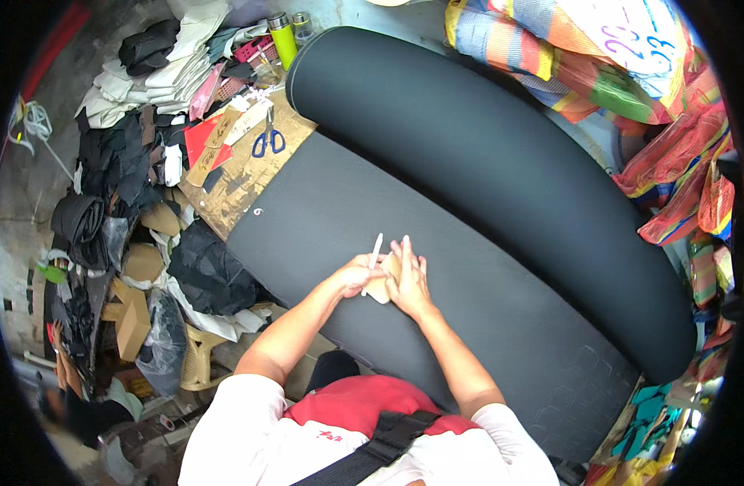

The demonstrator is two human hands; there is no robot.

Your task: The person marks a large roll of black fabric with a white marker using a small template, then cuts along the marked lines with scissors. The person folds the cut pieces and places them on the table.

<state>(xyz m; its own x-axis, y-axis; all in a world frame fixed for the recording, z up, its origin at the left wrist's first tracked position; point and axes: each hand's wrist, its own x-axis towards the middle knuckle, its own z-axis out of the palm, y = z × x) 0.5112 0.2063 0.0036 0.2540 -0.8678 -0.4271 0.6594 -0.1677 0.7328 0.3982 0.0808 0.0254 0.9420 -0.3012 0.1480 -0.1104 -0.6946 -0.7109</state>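
Note:
Over the dark grey sheet [356,194] on the table, both of my hands are close together in front of my body. My left hand [357,275] is closed around a thin white pen-like stick [377,245], which points away from me. A small tan flat piece [378,290], looking like a cardboard pattern, lies between the two hands. My right hand [412,285] holds its right side, thumb across it and the other fingers stretched away from me. Part of the piece is hidden by my fingers.
Along the far side lies a thick black roll of material [485,154]. Blue-handled scissors [269,143] rest on the wooden board [230,190] at left, near a green bottle [282,40]. Fabric piles [117,154] and a plastic stool [200,356] stand left. Another person [88,409] is at lower left.

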